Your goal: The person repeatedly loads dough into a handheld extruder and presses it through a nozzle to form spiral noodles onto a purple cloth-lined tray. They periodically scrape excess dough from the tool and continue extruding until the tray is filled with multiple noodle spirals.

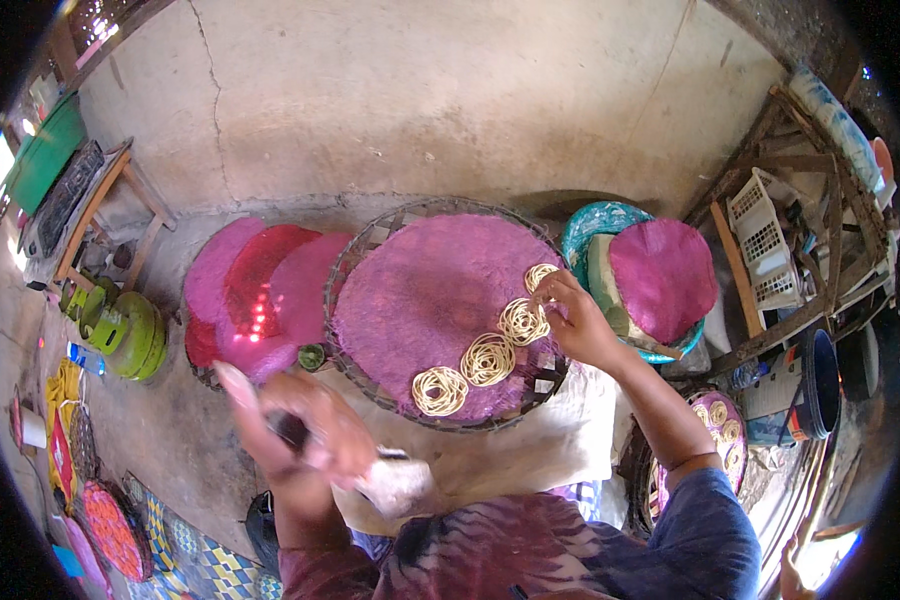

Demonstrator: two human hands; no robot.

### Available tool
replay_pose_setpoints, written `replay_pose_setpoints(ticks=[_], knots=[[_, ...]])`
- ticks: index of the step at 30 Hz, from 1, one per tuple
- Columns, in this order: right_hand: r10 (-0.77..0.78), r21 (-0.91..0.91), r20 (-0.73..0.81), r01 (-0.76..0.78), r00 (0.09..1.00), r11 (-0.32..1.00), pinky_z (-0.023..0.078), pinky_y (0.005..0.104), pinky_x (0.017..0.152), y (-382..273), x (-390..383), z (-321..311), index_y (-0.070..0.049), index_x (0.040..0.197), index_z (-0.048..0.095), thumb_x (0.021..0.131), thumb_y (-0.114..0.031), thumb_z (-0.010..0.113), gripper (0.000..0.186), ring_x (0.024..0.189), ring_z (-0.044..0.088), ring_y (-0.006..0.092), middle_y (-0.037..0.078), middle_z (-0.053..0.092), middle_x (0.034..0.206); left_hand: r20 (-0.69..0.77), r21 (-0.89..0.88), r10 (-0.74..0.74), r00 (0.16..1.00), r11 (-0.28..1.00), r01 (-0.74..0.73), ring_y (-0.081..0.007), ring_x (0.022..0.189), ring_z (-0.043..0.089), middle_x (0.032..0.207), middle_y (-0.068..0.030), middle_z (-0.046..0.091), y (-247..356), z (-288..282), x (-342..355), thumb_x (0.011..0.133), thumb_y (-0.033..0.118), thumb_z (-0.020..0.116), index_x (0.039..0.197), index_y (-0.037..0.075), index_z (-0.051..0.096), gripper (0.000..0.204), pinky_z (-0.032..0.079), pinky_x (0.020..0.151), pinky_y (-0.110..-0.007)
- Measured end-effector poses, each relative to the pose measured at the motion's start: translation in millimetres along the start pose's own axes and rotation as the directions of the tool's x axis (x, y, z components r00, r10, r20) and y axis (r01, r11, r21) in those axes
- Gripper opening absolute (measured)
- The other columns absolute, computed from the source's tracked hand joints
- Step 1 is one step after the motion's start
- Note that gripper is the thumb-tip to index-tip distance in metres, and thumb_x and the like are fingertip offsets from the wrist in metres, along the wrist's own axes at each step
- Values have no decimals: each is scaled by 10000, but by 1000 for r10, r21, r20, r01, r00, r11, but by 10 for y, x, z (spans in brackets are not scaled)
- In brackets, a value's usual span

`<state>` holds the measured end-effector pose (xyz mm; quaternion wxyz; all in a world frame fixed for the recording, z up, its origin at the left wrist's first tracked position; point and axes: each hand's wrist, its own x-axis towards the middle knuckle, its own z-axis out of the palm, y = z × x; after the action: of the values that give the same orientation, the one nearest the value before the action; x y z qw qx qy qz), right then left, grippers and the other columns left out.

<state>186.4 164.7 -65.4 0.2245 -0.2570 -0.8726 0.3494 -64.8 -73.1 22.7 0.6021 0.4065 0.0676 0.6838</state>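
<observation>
Pale coils of dough strands (488, 359) lie in a curved row along the right and near edge of a purple cloth (430, 300), spread over a round woven tray (342, 375). My right hand (578, 325) reaches over the tray's right side, its fingertips drawn together at the farthest coil (539, 277) and partly covering it. My left hand (320, 430) is raised left of the tray, smeared by motion. Its fingers are curled around a whitish bag-like thing (398, 482) that sticks out beside the palm. A dark round part (290, 430) shows between the thumb and fingers.
Pink and red round cloths (260, 290) lie left of the tray. At the right stands a teal basin (600, 220) with a purple round cloth (662, 280). Another coil-laden tray (715, 425) is near my right elbow. A green gas cylinder (130, 335) stands left; a dark bucket (800, 385) right.
</observation>
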Motion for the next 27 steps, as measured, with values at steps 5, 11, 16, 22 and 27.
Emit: replay_pose_setpoints(ticks=[5,11,16,22,27], knots=[[56,362,602,-335,796,870,484,338,851,-762,95,-163,-29,1235,569,961,-546,325,635,1001,585,200,119,608,1152,12,-13,419,908,908,-419,-154,413,440,494,13,452,598,-382,405,954,697,202,684,146,472,671,418,498,-331],[404,51,705,-609,584,792,441,227,486,-1048,613,-31,-98,1136,617,924,-747,137,835,537,516,101,27,564,685,-393,4,464,794,864,-504,-125,535,407,572,53,400,316,-1301,767,963,579,405,760,149,462,479,397,640,-324],[463,-71,688,-582,559,810,413,278,437,-907,794,205,-80,886,616,962,-693,159,768,453,460,123,19,486,596,-597,-261,327,732,785,-563,-147,534,396,563,33,377,-100,-2026,549,941,640,337,706,147,458,559,376,630,-333],[451,-190,612,-433,650,881,427,317,440,-1110,820,247,-56,756,607,946,-717,159,820,472,511,151,38,493,560,-461,-146,508,728,765,-627,-136,512,413,556,35,418,103,-2040,389,978,550,280,720,140,464,518,376,600,-314],[476,-317,545,-356,690,879,416,287,412,-1273,846,32,-26,873,653,975,-666,193,795,454,508,124,25,516,552,-643,-284,333,690,733,-618,-133,474,358,513,49,366,46,-1840,494,935,643,332,662,167,421,556,354,580,-323]])
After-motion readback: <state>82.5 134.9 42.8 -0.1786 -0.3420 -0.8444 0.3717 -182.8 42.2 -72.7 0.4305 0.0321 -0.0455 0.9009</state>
